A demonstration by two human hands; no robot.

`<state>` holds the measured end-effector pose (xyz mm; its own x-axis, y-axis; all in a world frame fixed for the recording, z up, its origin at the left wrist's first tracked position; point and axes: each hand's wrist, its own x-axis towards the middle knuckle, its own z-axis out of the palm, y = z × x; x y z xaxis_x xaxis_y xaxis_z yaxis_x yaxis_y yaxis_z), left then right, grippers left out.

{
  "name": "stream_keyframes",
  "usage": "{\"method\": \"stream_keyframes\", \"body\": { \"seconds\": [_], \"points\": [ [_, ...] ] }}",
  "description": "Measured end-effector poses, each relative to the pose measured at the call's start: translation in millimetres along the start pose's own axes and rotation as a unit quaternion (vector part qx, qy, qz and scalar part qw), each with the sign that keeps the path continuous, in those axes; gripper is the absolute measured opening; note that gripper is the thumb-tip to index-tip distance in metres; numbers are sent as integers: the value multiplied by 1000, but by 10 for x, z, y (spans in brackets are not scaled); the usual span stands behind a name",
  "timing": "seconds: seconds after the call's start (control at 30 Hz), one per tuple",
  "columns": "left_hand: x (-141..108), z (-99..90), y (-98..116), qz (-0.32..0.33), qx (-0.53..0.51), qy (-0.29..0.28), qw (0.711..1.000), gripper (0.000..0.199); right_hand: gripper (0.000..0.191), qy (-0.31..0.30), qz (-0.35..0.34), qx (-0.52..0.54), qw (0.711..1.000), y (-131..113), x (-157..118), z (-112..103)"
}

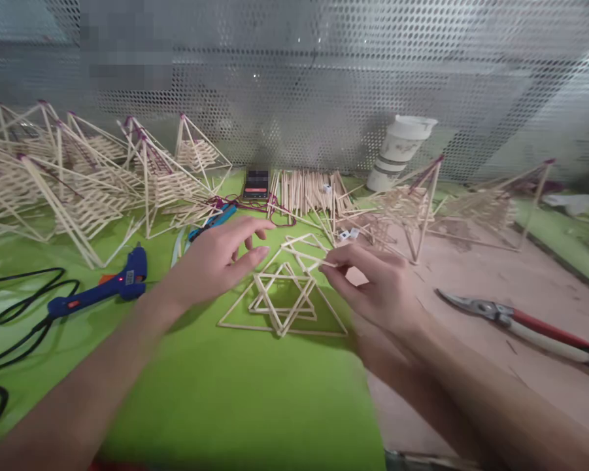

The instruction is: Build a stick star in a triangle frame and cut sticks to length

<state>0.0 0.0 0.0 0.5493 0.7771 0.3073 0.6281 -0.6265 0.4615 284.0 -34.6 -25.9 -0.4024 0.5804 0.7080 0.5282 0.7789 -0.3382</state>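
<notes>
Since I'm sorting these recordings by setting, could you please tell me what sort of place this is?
Probably a small craft workspace, judging by the blue glue gun, the pruning shears and the pile of thin wooden sticks.

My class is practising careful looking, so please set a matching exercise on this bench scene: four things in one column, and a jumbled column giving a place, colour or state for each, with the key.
Column one
1. Hot glue gun
2. Pruning shears
3. Smartphone
4. Left hand

Column two
A. Handles red and white
B. Just left of a row of loose wooden sticks
C. Thumb and fingers apart, holding nothing
D. Mostly blue, with an orange trigger

Right pairs: 1-D, 2-A, 3-B, 4-C
</notes>
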Motion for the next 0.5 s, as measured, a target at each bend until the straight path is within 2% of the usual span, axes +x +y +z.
{"method": "stream_keyframes", "body": {
  "seconds": [0.13, 0.23, 0.37, 0.5],
  "points": [
    [-16, -10, 16, -38, 20, -33, 999, 56, 15, -1, 16, 10, 1000, 12, -12, 19],
    [-19, 18, 44, -45, 42, -102, 993, 69, 12, 5, 63, 4, 998, 34, -35, 24],
    [-32, 71, 79, -19, 48, -205, 977, 83, 12, 18, 145, 40, 988, 65, -56, 31],
    [-55, 129, 59, 15, 49, -255, 966, 87, 12, 17, 171, 54, 984, 79, -53, 36]
  ]
}}
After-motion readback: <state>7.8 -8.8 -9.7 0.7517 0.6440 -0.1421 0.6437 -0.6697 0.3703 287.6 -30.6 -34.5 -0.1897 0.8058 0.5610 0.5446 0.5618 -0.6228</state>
